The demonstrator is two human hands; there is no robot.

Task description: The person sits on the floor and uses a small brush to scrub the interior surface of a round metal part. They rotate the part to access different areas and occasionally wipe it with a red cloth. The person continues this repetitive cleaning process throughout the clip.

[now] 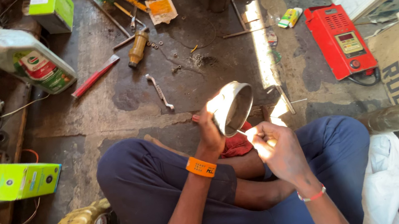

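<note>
A green carton [23, 180] lies on the floor [110, 111] at left. The left hand [210, 130] grips a round metal cup [232, 107], held tilted above the lap; just right, the right hand [276, 149] pinches a thin tool [242, 132] touching the cup's rim. A red tester box [341, 40] sits far right.

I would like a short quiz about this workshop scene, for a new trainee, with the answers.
1. True or false: the left hand holds the round metal housing.
2. What lies on the floor nearest beyond the housing: A) spanner, B) red device, C) oil bottle?
3. Which hand holds the thin tool at the housing's rim?

Key: 1 true. 2 A. 3 the right hand.
</note>
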